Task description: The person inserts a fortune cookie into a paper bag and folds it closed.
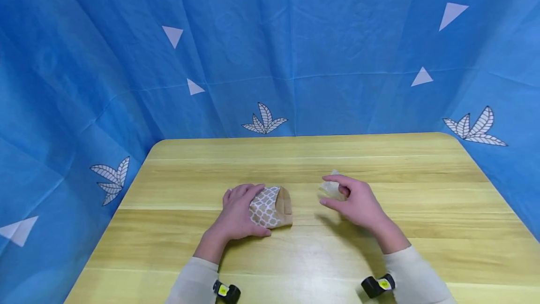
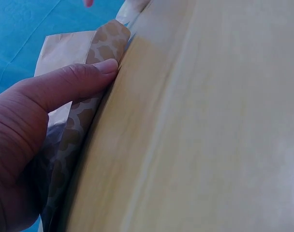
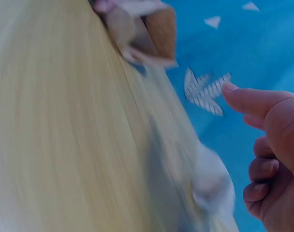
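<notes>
The left hand (image 1: 237,215) grips a brown-and-white patterned paper bag (image 1: 266,208) lying lengthwise across the yellowish wooden table (image 1: 379,156), mouth rightward; the right hand (image 1: 358,203) hovers empty, thumb and forefinger apart, near a thin whitish scrap (image 1: 332,189).

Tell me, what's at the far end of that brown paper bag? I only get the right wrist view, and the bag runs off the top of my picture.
Observer: The person's left hand. In the head view, it grips the end away from the opening, with its thumb along the side nearer the person.

Operator: Lovely! And is the bag plain brown all over?

Observer: No. The head view shows a tan and white lattice pattern on the upper side of the bag.
</notes>
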`<state>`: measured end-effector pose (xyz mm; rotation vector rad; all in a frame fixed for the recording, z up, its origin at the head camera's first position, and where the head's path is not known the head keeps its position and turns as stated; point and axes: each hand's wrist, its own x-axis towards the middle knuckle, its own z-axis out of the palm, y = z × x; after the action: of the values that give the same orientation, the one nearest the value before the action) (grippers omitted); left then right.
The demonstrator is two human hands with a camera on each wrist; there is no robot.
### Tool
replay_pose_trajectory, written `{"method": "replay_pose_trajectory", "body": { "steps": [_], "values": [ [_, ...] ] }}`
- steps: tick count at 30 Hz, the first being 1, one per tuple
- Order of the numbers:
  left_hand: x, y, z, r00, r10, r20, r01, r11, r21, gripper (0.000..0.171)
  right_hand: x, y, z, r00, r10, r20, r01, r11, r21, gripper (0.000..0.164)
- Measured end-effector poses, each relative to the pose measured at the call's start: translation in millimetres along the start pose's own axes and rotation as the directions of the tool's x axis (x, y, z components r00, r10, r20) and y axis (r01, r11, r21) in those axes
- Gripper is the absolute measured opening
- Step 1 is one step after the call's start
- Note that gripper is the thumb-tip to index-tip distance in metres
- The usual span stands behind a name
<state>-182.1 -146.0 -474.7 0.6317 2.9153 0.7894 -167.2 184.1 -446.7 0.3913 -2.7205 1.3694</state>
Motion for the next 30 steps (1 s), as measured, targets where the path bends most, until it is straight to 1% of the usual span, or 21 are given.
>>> {"method": "replay_pose_trajectory", "body": {
  "steps": [3,6,12,17,20,24,30],
  "values": [
    [0.4,-0.4,-0.4,1.000,-0.001,-0.002,0.001,1.000,0.009,0.116,-3.9,12.4,-15.4,0.999,0.047,-0.022,-0.048,0.998,-0.039,0.055],
    [0.4,-0.4,-0.6,1.000,-0.002,0.002,0.002,1.000,0.009,0.117,-7.1,22.4,-26.6,0.996,0.078,-0.033,-0.080,0.994,-0.074,0.059],
    [0.2,1.8,-1.2,1.000,-0.002,0.005,0.002,1.000,-0.007,0.116,-10.9,36.7,-39.1,0.994,0.108,-0.022,-0.110,0.987,-0.121,0.067],
    [1.1,1.3,-0.1,1.000,0.000,0.002,0.000,1.000,-0.003,0.116,-13.1,44.5,-42.9,0.991,0.136,0.002,-0.134,0.978,-0.161,0.074],
    [1.2,0.7,0.5,1.000,0.001,0.000,-0.001,1.000,-0.006,0.116,-14.6,47.1,-43.5,0.989,0.149,0.016,-0.144,0.973,-0.181,0.076],
    [1.6,0.5,0.7,1.000,0.000,0.000,0.000,1.000,-0.009,0.116,-16.9,48.5,-43.6,0.988,0.154,0.031,-0.145,0.969,-0.202,0.074],
    [1.9,0.0,1.1,1.000,-0.004,0.003,0.004,1.000,-0.004,0.117,-21.2,49.3,-42.1,0.985,0.162,0.056,-0.148,0.969,-0.199,0.068]
  ]
}}
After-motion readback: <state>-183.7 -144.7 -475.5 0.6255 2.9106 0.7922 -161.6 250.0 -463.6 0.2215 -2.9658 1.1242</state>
